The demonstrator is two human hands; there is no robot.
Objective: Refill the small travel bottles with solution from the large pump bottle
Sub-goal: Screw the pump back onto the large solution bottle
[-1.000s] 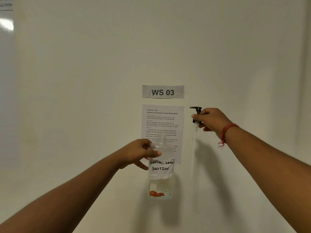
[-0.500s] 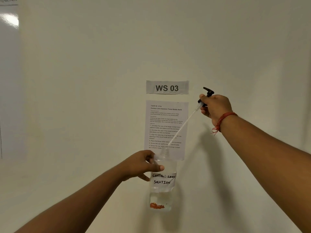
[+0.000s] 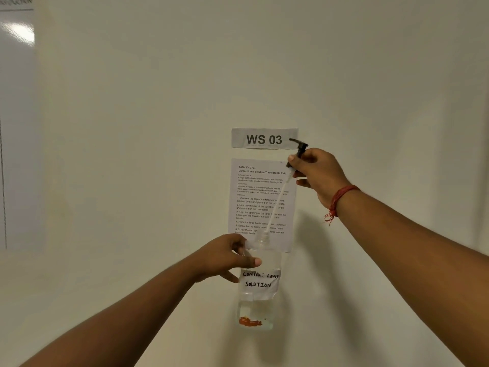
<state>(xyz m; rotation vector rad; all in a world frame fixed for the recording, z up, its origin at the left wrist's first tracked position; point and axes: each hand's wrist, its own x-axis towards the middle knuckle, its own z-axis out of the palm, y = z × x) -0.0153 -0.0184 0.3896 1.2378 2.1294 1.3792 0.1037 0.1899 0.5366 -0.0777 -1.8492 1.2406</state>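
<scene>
The large clear bottle (image 3: 258, 300) carries a handwritten label "CONTACT LENS SOLUTION" and holds a little liquid with orange bits at the bottom. My left hand (image 3: 225, 256) grips it at the shoulder and holds it up in front of the wall. My right hand (image 3: 317, 173) holds the black pump head (image 3: 299, 148) up and to the right of the bottle. Its thin translucent dip tube (image 3: 276, 205) slants down-left, with its lower end at the bottle's open neck. No small travel bottle is in view.
A cream wall fills the view. A "WS 03" sign (image 3: 264, 139) and a printed task sheet (image 3: 254, 197) are stuck to it behind the bottle. A glossy whiteboard panel (image 3: 16, 128) lies at the far left.
My right hand swung the pump head so the tube now slants toward the bottle neck, where it hung straight down to the right before. The bottle sits a little lower in the view.
</scene>
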